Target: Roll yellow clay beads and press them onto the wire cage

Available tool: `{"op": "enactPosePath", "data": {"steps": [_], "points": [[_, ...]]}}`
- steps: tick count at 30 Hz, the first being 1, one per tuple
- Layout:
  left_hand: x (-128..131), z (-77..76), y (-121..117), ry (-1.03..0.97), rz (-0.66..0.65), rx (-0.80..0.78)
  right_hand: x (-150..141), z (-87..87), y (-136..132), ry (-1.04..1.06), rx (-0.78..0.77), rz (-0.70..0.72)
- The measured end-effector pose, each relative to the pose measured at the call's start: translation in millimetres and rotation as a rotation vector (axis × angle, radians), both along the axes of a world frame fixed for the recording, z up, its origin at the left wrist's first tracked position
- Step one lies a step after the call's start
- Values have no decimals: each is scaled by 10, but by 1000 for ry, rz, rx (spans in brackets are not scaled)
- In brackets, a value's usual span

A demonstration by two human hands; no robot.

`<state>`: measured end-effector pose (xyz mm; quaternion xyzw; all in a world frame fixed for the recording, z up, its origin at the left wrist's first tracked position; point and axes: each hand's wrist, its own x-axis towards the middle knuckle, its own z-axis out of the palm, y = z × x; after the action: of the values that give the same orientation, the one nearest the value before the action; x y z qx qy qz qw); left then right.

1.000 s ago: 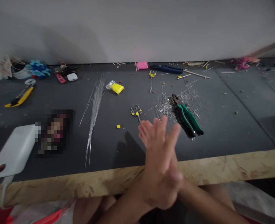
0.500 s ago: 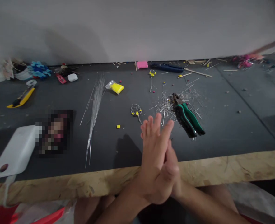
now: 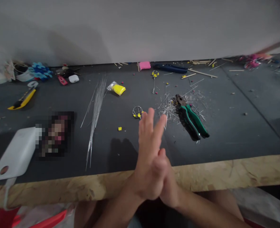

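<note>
One head-worn view looks forward and down from the near edge of the table (image 3: 225, 139) (close above it), facing the far wall (image 3: 140, 28), hands (image 3: 151, 164) low centre.

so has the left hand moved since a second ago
Yes. The left hand has slid left, away from the green pliers; its fingertips now reach up beside the small wire ball, palm against the right hand.

Plain grey wall (image 3: 135, 28) behind dark-topped workbench (image 3: 237, 126) w/ raw chipboard front edge; dim light.
</note>
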<state>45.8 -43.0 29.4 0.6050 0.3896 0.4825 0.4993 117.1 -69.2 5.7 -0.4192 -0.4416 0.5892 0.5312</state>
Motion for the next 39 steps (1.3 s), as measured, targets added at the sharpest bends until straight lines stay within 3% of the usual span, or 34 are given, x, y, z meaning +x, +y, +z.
{"op": "enactPosePath", "data": {"steps": [3, 5, 8, 10, 14, 17, 22, 27, 30, 33, 35, 39], "points": [[-19, -122, 44, 78, 49, 64, -36, -16, 25, 75, -20, 41], [44, -186, 3, 71, 0, 18, 21, -10, 88, 108, -24, -45], [170, -161, -96, -29, -161, -57, 150, -4, 179, 119, 23, -185], [216, -98, -127, -128, -197, -120, 195, -20, 193, 84, 92, -212], [214, -55, -72, -439, -4, -318, 132, -72, 139, -113, 166, -19], [227, -122, -15, -675, 112, -548, 66, -77, 125, -242, 161, 28], [293, -247, 51, -953, 107, -821, 93, -80, 178, -345, 99, -32], [254, -296, 144, -1087, 116, -1063, 173, -83, 198, -252, 97, -22], [191, -277, 212, -1146, 187, -1088, 224, 18, 178, -194, 207, -79], [114, -211, 272, -1177, 272, -1059, 261, 112, 174, -277, 260, -203], [69, -160, 293, -1174, 274, -1045, 263, 122, 193, -329, 190, -206], [25, -108, 290, -1189, 157, -989, 221, 61, 254, -294, 14, -96]]}}
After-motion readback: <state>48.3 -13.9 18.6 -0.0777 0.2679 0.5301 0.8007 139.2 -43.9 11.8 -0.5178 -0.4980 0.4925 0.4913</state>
